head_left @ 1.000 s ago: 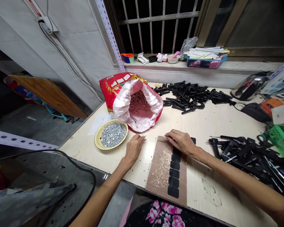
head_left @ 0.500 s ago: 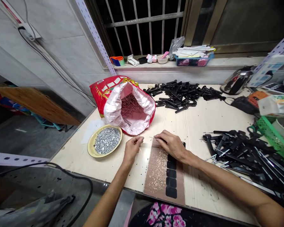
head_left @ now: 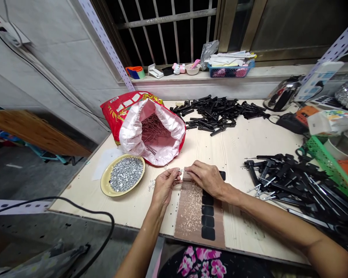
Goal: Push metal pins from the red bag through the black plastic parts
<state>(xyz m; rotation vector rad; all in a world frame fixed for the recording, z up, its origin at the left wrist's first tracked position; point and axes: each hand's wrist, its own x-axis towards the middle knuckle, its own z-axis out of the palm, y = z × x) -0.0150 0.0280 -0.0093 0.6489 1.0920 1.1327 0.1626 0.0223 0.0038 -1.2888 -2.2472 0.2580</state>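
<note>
Red woven sack [head_left: 113, 110] with rolled white lining, toward the table's [head_left: 234, 150] far left corner: brown nails. Round yellow dish [head_left: 103, 182] at the left edge: small silver washers. Near the front edge, your left hand [head_left: 164, 186] and right hand [head_left: 206, 179], fingers pinched together, clamp one thin metal nail [head_left: 181, 170] between them, at the far end of the brown cardboard strip [head_left: 190, 210].
</note>
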